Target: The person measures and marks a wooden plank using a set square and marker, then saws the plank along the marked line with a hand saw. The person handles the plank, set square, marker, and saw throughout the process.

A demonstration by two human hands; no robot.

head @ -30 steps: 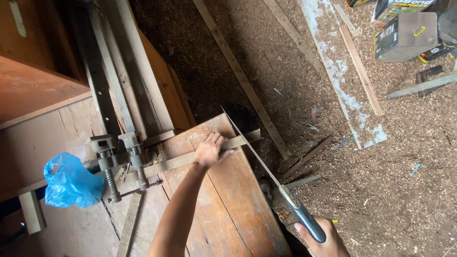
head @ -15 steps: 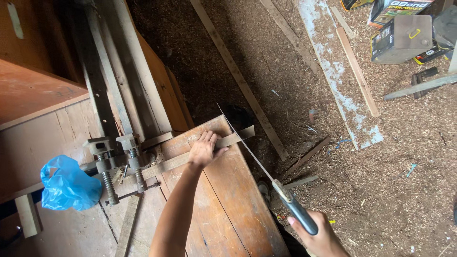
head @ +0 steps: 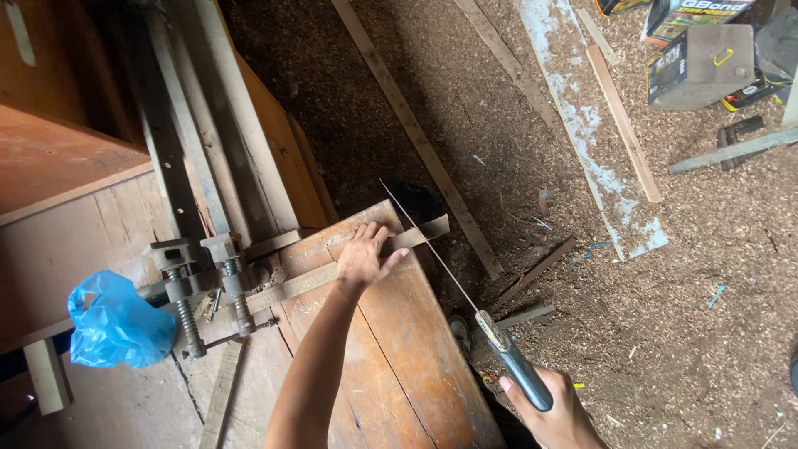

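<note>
My left hand [head: 364, 256] presses flat on a narrow wooden strip [head: 299, 278] that lies across a worn wooden bench top [head: 416, 357]. The strip's far end [head: 428, 229] sticks out past the bench edge. My right hand [head: 555, 409] grips the dark handle of a hand saw [head: 465, 291]. Its thin blade runs up and left and crosses the strip near the bench edge, just right of my left fingers.
Two metal screw clamps [head: 208, 283] stand at the left of the bench beside a blue plastic bag [head: 112, 323]. Long boards [head: 416, 133] and a white-stained plank [head: 586, 125] lie on the sawdust floor. Boxes and tools [head: 706, 58] sit at the top right.
The saw has been drawn back toward me along the cut, with my right hand lower in view. My left hand stays pressed on the strip.
</note>
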